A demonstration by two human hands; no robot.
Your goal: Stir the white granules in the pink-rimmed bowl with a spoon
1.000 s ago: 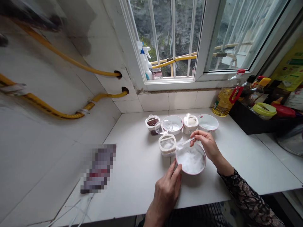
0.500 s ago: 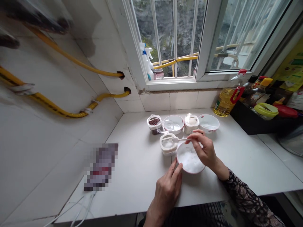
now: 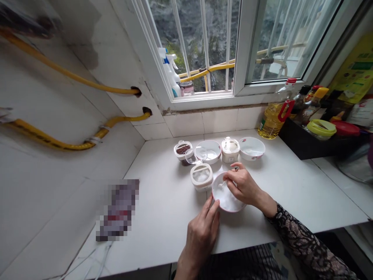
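Note:
In the head view, my right hand (image 3: 241,183) is closed on a small white spoon (image 3: 223,184). The spoon's tip is down inside a white bowl (image 3: 231,202) holding white granules. My left hand (image 3: 203,227) holds the bowl's left rim with its fingertips. Just left of the bowl stands an open jar (image 3: 201,179) of white granules, its clear lid (image 3: 201,154) tipped back. My right fingers cover most of the spoon's handle and the bowl's upper right.
Behind stand a jar of dark reddish grains (image 3: 183,151), a white bowl (image 3: 214,153), a jar with pale contents (image 3: 230,151) and another white bowl (image 3: 252,149). An oil bottle (image 3: 272,120) and a black condiment box (image 3: 303,146) are at right. A blurred-out object (image 3: 119,212) lies left.
My right hand has brought the spoon from over the open jar into the bowl, tilting its tip down. My left hand stays on the rim. The camera view has shifted slightly.

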